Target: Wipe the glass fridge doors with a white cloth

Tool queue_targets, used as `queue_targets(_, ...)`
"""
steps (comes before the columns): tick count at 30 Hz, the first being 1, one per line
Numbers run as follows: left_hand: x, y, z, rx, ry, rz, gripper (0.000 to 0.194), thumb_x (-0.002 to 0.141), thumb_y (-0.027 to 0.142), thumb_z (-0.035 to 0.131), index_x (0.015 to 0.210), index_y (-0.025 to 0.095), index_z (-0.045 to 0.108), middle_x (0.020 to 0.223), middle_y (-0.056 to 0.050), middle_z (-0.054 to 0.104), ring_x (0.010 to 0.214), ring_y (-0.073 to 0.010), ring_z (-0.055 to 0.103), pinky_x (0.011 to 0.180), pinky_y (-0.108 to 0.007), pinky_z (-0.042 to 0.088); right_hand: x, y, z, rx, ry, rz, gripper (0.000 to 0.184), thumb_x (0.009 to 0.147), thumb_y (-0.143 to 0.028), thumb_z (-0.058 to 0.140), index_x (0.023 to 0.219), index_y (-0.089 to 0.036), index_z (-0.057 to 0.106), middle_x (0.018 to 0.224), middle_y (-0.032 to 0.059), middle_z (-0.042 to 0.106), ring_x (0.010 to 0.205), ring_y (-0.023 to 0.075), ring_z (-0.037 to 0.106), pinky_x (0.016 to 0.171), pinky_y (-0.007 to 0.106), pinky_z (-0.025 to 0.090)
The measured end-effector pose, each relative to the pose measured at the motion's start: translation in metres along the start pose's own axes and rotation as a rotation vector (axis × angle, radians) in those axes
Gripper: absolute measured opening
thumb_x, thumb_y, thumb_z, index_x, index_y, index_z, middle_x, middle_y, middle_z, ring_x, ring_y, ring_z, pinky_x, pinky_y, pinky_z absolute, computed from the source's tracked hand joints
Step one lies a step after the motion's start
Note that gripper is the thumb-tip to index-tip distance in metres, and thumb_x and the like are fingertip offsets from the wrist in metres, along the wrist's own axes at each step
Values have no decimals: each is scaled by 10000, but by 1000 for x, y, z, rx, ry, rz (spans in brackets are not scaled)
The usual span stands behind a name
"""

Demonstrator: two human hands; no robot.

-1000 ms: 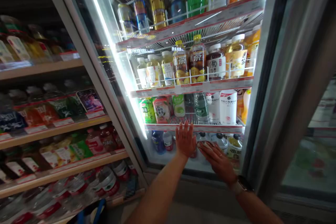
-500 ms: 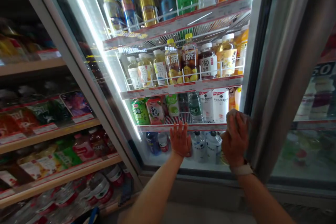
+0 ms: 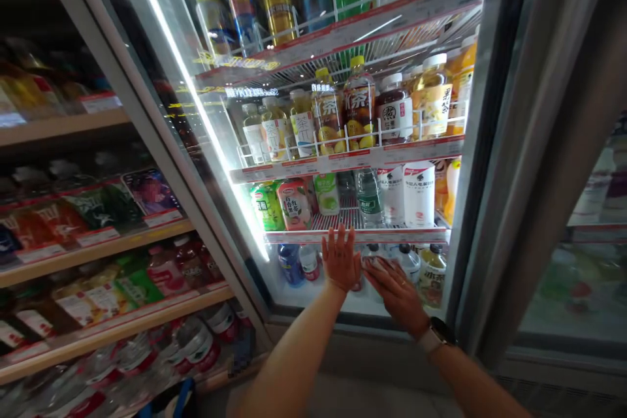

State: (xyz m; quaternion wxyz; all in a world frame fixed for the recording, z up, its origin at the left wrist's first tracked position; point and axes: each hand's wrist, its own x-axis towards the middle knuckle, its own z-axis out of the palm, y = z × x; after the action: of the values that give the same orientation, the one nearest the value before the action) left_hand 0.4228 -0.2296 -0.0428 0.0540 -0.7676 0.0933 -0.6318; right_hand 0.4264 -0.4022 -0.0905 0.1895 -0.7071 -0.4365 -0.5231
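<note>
My left hand [image 3: 339, 261] lies flat on the glass door [image 3: 306, 304] of a lit drinks fridge, its fingers spread and pointing up. Beside it my right hand [image 3: 394, 287], with a watch at the wrist, presses a pale, crumpled cloth [image 3: 373, 264] against the same glass. Most of the cloth is hidden beneath the fingers. Behind the glass, a green-labelled water bottle [image 3: 368, 199] and a white bottle [image 3: 418, 194] stand on the shelf just above my hands. An iced-tea bottle [image 3: 432, 277] is on the bottom level, right of my right hand.
Metal door frame [image 3: 509, 163] runs up the right side. Wooden shelves [image 3: 112, 317] with packed bottles stand at the left. Higher fridge shelves hold yellow-capped tea bottles [image 3: 360, 104] and a gold can [image 3: 277, 3]. A dark container with blue parts [image 3: 183, 398] sits at the bottom.
My right hand has slid the cloth left across the glass, from near the door's right edge to beside my left hand. The left hand stays flat in place; the view has shifted slightly.
</note>
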Motion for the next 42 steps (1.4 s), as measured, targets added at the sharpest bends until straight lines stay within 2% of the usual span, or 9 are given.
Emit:
queue_targets(3, 0, 0, 0, -11, -5, -3, 627, 943, 263, 405, 1534, 149, 228, 1573, -125, 296, 1491, -273, 181, 1217, -472, 177, -13, 7, -6, 15, -102, -105, 491, 932, 1, 389, 1322, -221, 587, 1348, 15, 626, 1370, 169, 455, 1199, 411, 350)
queue_targets(6, 1, 0, 0, -11, 3, -1, 627, 939, 262, 404, 1530, 137, 239, 1573, -131, 296, 1490, -281, 181, 1216, -473, 175, -10, 19, -23, -19, -125, -100, 513, 920, 20, 389, 1334, -217, 578, 1374, 15, 606, 1390, 177, 427, 1206, 399, 335)
queue_targets(13, -1, 0, 1, -10, 9, 0, 626, 943, 277, 380, 1536, 149, 225, 1562, -123, 333, 1487, -276, 201, 1204, -480, 203, 33, 55, -61, -194, 280, 278, 624, 919, -47, 433, 1499, -268, 365, 1515, 74, 446, 1433, 295, 347, 1179, 550, 317)
queue_targets(19, -1, 0, -1, -2, -4, -2, 626, 936, 258, 389, 1532, 136, 237, 1570, -128, 315, 1489, -279, 193, 1210, -466, 185, 54, 41, -35, -187, 436, 393, 602, 917, -69, 433, 1488, -256, 392, 1518, 90, 440, 1358, 314, 465, 1138, 548, 384)
queue_targets(23, -2, -1, -2, 4, -26, 1, 627, 939, 272, 400, 1531, 141, 242, 1570, -131, 313, 1484, -284, 211, 1207, -474, 196, 50, 19, -14, -146, 358, 302, 644, 900, -33, 430, 1493, -280, 378, 1472, 59, 505, 1380, 292, 438, 1143, 527, 395)
queue_targets(27, -1, -1, -1, 19, -28, -1, 621, 942, 286, 397, 1530, 149, 249, 1567, -131, 320, 1482, -278, 221, 1207, -480, 198, 26, 5, -3, -85, 183, 202, 617, 907, -18, 407, 1468, -272, 425, 1405, 45, 575, 1385, 236, 437, 1180, 474, 366)
queue_targets(35, 0, -1, -1, -1, -7, 2, 630, 940, 270, 398, 1536, 154, 226, 1581, -120, 295, 1494, -282, 174, 1202, -477, 212, -24, 1, -6, 54, -177, -95, 604, 901, 28, 375, 1426, -254, 474, 1386, 18, 597, 1364, 148, 459, 1173, 384, 394)
queue_targets(39, 0, -2, 0, -19, -8, 5, 644, 931, 258, 426, 1535, 156, 227, 1575, -133, 301, 1490, -285, 183, 1203, -489, 212, -12, 21, -26, 15, -163, -101, 522, 943, -26, 415, 1408, -250, 497, 1398, 23, 586, 1376, 169, 447, 1177, 402, 389)
queue_targets(42, 2, -1, -1, -23, 9, 8, 630, 939, 244, 406, 1534, 149, 225, 1588, -124, 263, 1495, -279, 159, 1212, -473, 189, 11, 38, -44, -74, -28, 14, 544, 938, -21, 440, 1426, -257, 477, 1389, 33, 593, 1401, 197, 412, 1200, 446, 337)
